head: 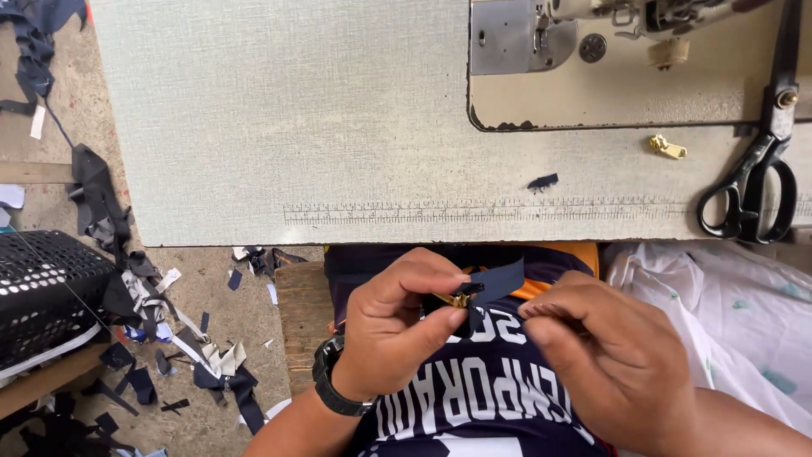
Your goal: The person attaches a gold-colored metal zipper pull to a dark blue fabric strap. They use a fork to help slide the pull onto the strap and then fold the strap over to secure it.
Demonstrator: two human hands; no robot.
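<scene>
A small brass zipper slider (pixel 459 299) is pinched in the grip of the left hand (pixel 397 326), thumb and forefinger closed together on it, with the dark blue zipper tape (pixel 499 278) threaded through it. The tape's other end is held by the right hand (pixel 613 360), fingers curled shut around it. Both hands are kept low over the lap, just below the near edge of the desk (pixel 279 127), in front of a dark printed shirt.

At the far left, a black mesh basket (pixel 42 288) is seen on the floor, cut off by the frame, and dark and pale fabric scraps (pixel 152 313) are strewn between it and the lap. A black watch (pixel 331 388) is worn on the left wrist. Above, the left half of the desk is bare, pale surface, with a printed ruler strip along its near edge. Further right, a small dark scrap (pixel 542 181) lies near the ruler, and a second brass slider (pixel 667 148) lies just below the sewing machine (pixel 609 34), whose upper part is cut off at the top. Black scissors (pixel 757 169) lie at the desk's right end, blades pointing away. White cloth (pixel 727 313) is bunched beside the right hand.

How much of the tape is hidden inside the right hand cannot be told.
</scene>
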